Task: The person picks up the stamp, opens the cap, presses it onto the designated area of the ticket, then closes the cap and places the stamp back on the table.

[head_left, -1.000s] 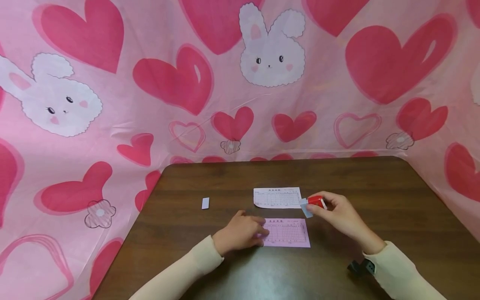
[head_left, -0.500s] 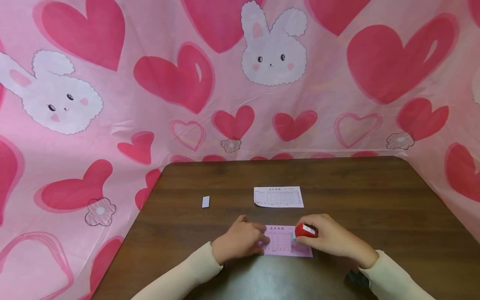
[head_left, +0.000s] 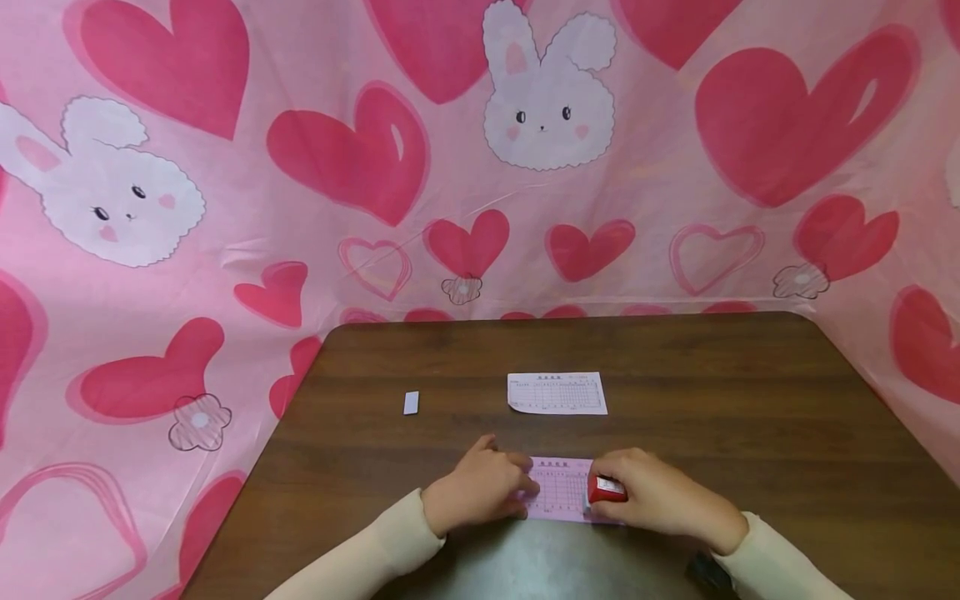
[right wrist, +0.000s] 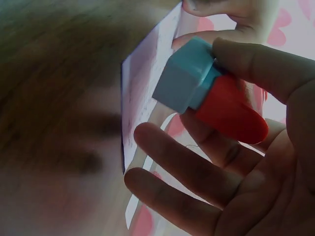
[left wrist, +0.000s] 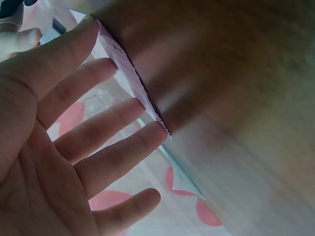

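A pink printed slip [head_left: 557,486] lies on the table before me. My left hand [head_left: 478,485] rests on its left end, fingers spread and nearly straight, as the left wrist view also shows at the slip's edge. Above the slip's right part my right hand [head_left: 663,500] pinches a stamp with a red handle [head_left: 604,489] and a pale blue base [right wrist: 184,73]. Thumb and index finger hold it in the right wrist view, the other fingers extended. Whether the base touches the paper I cannot tell. The right hand hides the slip's right end.
Behind the pink slip lies a white printed slip [head_left: 557,393], one corner slightly curled. A small white rectangular piece [head_left: 411,402] lies to its left on the brown wooden table [head_left: 690,358]. A pink curtain [head_left: 645,158] with hearts and rabbits hangs behind.
From beside the white slip, my right hand has brought the stamp toward me, over the pink slip. The pink slip and my left hand have shifted slightly nearer.
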### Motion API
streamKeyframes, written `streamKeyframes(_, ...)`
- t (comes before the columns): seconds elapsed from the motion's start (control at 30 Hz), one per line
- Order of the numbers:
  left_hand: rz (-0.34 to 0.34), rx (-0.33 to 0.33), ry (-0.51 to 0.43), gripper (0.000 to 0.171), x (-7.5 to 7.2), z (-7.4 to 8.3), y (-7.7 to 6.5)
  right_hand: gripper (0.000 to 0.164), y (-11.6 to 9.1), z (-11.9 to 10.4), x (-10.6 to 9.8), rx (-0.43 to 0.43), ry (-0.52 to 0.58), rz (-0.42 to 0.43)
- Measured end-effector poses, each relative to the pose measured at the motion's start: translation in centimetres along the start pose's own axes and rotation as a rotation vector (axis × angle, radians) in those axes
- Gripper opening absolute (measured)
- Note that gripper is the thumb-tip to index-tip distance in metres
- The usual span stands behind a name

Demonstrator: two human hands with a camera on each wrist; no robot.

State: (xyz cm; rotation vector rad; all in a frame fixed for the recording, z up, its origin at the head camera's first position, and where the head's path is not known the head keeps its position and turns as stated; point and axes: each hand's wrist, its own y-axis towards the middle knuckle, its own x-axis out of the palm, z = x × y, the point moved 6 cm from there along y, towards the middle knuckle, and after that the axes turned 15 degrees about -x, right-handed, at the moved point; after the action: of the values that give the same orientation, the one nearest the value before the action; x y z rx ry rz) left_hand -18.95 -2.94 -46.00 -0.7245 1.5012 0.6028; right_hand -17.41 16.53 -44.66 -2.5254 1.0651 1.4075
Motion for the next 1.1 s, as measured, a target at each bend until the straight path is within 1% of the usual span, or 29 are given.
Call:
streamKeyframes(0.17,-0.016,-0.01,-0.005,0.024,-0.09,0.03,-0.07,0.022,0.0,-0.22,0.42,-0.033,-0.078,-0.012)
streamKeyframes(0.5,-0.015,-0.014,-0.012,0.025,0.1,-0.09,-0.06,0.022,-0.05,-0.35,0.65,-0.037,-0.111,-0.026)
streamKeyframes(0.67,-0.027,-0.01,-0.024,0.024,0.13,-0.16,-0.02,0.022,-0.13,-0.25,0.71,-0.005,-0.122,-0.047)
streamKeyframes(0.77,-0.026,-0.008,-0.012,0.024,0.22,-0.11,-0.05,0.022,-0.22,-0.24,0.78,0.013,-0.128,-0.06)
streamKeyframes(1.1,0.005,-0.008,0.0,0.023,0.14,-0.11,0.04,0.022,-0.15,-0.34,0.89,0.022,-0.193,-0.06)
